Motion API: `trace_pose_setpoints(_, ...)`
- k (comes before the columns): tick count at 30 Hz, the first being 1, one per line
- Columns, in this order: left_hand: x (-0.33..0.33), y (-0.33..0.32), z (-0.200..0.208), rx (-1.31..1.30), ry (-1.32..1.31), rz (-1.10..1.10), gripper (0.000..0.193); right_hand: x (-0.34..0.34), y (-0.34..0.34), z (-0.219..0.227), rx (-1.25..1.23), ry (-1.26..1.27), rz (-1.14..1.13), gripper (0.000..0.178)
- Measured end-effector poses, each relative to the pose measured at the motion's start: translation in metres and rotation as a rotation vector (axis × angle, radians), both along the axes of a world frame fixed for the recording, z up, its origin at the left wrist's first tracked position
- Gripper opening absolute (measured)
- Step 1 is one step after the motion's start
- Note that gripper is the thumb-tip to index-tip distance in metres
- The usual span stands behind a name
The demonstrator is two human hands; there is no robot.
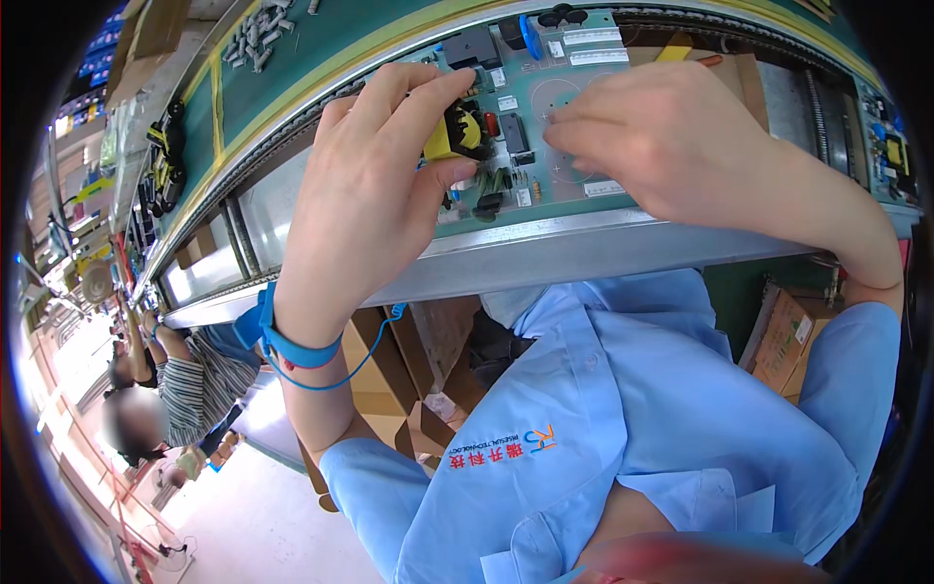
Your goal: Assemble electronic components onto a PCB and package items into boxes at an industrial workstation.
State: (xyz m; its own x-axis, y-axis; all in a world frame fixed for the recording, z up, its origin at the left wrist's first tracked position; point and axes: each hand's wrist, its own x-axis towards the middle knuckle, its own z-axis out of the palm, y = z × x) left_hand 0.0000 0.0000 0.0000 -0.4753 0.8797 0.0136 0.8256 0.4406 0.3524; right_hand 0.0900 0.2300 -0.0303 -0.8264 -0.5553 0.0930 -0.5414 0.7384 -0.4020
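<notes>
A green circuit board (pixel 555 195) lies on the metal rails of the line in front of me, with many parts standing on it. My left hand (pixel 375 180), a blue strap round its wrist, has thumb and index finger about a yellow-and-black transformer (pixel 452 133) at the board's left. The other left fingers curl at the board's far edge. Over the right half of the board my right hand (pixel 666 146) is closed, its fingertips together just above the surface. Whatever they pinch, if anything, is hidden. Between the hands stand a black heatsink part (pixel 516 133) and a red capacitor (pixel 491 124).
Beyond the rail, grey cylindrical parts (pixel 258 37) lie heaped on a green bench. Yellow-and-black transformers (pixel 167 161) sit at its left end. Another populated board (pixel 887 146) is at the far right. Cardboard boxes (pixel 783 336) stand below the line. Other people (pixel 190 389) are at left.
</notes>
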Motion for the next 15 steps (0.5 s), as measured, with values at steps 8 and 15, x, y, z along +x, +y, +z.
trace_pose_setpoints(8,0.013,0.006,-0.01,0.043,0.018,0.147,0.048,0.004,0.002,-0.019,0.064,0.216,0.03,0.025)
trace_pose_setpoints(15,0.013,0.006,-0.016,0.1,0.132,0.026,0.053,0.001,-0.002,-0.017,0.021,0.329,0.01,0.024)
